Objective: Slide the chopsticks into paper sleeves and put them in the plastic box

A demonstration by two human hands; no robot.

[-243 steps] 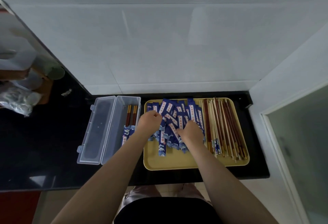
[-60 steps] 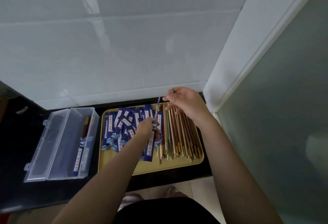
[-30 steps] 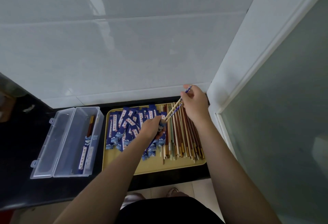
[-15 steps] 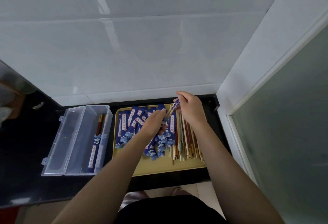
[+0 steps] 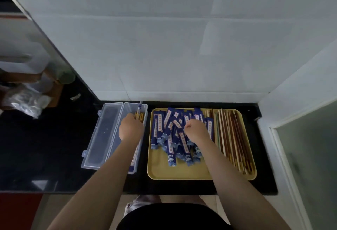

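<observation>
Gripping sleeved chopsticks (image 5: pixel 139 109), left hand (image 5: pixel 131 128) over plastic box (image 5: pixel 125 113); print unreadable.

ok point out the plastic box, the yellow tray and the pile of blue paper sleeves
plastic box (image 5: pixel 127 109), head view, on its far left wall
yellow tray (image 5: pixel 175 173), head view, on the bare near floor
blue paper sleeves (image 5: pixel 170 131), head view, on the middle of the pile

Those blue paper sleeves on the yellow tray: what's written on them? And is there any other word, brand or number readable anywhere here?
Blue paper sleeves: each has a pale strip with reddish marks, too small and blurred to read.
Sleeved pair in the plastic box, under the left hand: print too blurred to read.
Yellow tray, loose chopsticks, box lid: no lettering visible.
Nothing legible anywhere.
</observation>
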